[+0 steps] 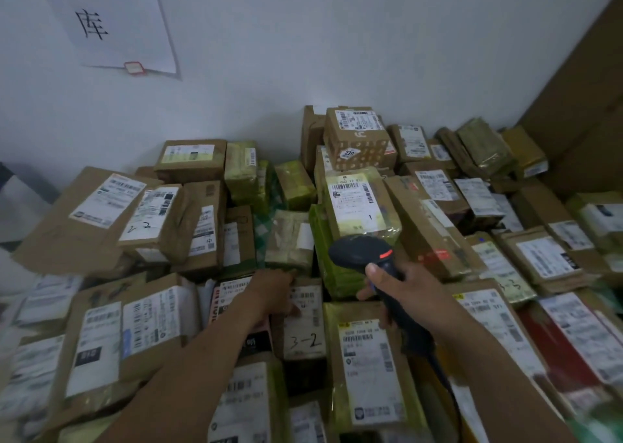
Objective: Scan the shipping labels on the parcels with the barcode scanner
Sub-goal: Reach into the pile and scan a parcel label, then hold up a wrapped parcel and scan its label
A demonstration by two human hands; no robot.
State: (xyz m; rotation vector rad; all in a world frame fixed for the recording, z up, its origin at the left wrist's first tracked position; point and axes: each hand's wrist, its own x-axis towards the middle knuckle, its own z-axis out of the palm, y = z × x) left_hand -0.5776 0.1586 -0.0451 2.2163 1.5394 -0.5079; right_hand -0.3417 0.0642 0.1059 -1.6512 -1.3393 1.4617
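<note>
A heap of cardboard and tape-wrapped parcels with white shipping labels fills the view. My right hand (401,291) grips the handle of a black barcode scanner (360,250) with a red button; its head points toward an upright taped parcel (357,203) whose label is marked "1". My left hand (273,291) reaches forward and rests on a small parcel (305,321) with a label marked "3-2"; its fingertips are over the parcel's top edge, and I cannot tell whether they grip it.
A white wall (303,55) rises behind the pile, with a paper sign (108,18) taped at upper left. A large brown cardboard sheet (580,105) leans at the right. A taller box marked "220" (357,139) tops the back of the pile.
</note>
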